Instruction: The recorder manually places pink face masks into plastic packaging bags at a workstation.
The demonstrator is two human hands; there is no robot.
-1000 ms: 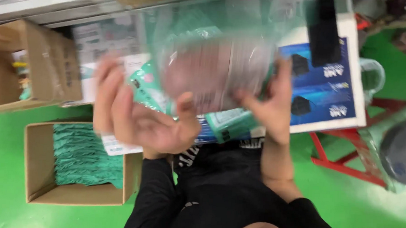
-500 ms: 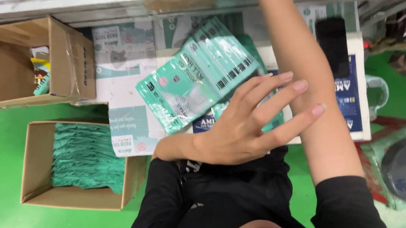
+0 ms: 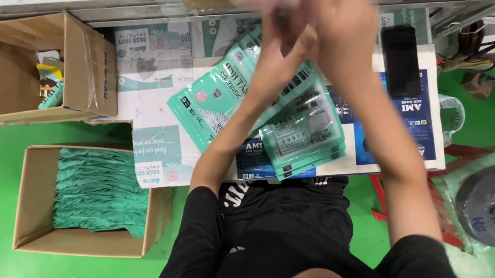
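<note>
Both hands, left hand (image 3: 285, 41) and right hand (image 3: 337, 30), blur together above the desk (image 3: 158, 108), finger state untellable, over flat green plastic mask packets (image 3: 302, 134) that look light, floppy, slippery, best pinched at an edge

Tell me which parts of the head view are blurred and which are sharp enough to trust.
Head view: both raised hands, left hand and right hand, are motion-smeared, so their grip is unreadable; the green packets, phone and box of green masks are sharp under even light.
</note>
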